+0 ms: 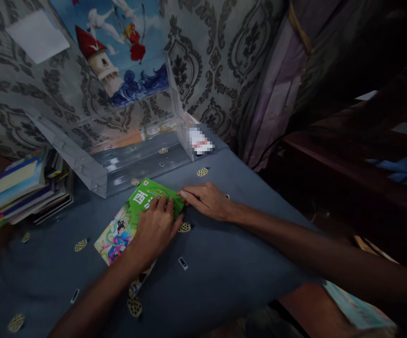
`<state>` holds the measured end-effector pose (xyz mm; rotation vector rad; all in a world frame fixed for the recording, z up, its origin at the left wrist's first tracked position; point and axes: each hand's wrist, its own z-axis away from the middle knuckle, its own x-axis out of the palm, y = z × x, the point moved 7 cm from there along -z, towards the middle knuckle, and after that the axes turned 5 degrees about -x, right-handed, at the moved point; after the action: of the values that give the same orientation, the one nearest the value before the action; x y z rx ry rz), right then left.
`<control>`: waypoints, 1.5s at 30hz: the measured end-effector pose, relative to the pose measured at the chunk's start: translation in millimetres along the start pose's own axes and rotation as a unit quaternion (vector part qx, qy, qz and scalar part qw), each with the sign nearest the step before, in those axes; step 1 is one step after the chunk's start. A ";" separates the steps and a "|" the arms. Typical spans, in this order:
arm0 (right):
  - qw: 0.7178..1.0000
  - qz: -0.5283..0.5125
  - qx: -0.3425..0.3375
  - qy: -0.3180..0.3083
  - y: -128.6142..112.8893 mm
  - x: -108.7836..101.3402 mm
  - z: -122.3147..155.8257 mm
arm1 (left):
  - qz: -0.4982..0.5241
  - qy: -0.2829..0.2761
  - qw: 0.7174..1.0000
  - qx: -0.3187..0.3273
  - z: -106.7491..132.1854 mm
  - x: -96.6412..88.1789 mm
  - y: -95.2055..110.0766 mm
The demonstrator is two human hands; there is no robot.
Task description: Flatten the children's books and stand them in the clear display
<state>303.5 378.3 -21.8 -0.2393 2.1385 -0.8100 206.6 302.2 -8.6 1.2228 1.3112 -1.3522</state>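
Note:
A picture book (117, 230) with a green and illustrated cover lies on the blue-grey cloth. Across its middle rests my left hand (157, 225), palm down with the fingers laid over the cover, hiding part of the title. My right hand (205, 199) is at the book's upper right corner, thumb and fingers closed on its edge. Just behind the book stands a clear plastic rack (140, 164) with a low front and side walls.
A stack of books (30, 188) sits at the left of the table. Printed pineapples and labels dot the tablecloth (224, 281). Beyond the rack, a poster (119, 47) hangs against patterned wallpaper. A blurred-out white item (201, 141) lies beside the rack, and a curtain (277, 89) hangs at the right.

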 end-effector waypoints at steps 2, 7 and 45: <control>0.999 0.025 -0.021 -0.002 -2.3 0.1 -1.6 | -0.005 0.000 1.000 -0.002 0.1 0.1 -0.7; 0.997 0.052 -0.048 -0.031 -3.1 8.9 -3.4 | -0.008 0.004 1.000 -0.012 0.3 0.4 -1.9; 0.979 0.198 0.002 -0.056 34.5 55.5 -59.2 | 0.089 0.062 0.991 0.080 14.5 12.3 -26.2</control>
<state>226.4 409.2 -51.3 0.1392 1.9869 -0.5520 177.8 290.2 -17.4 1.5172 1.1631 -1.2890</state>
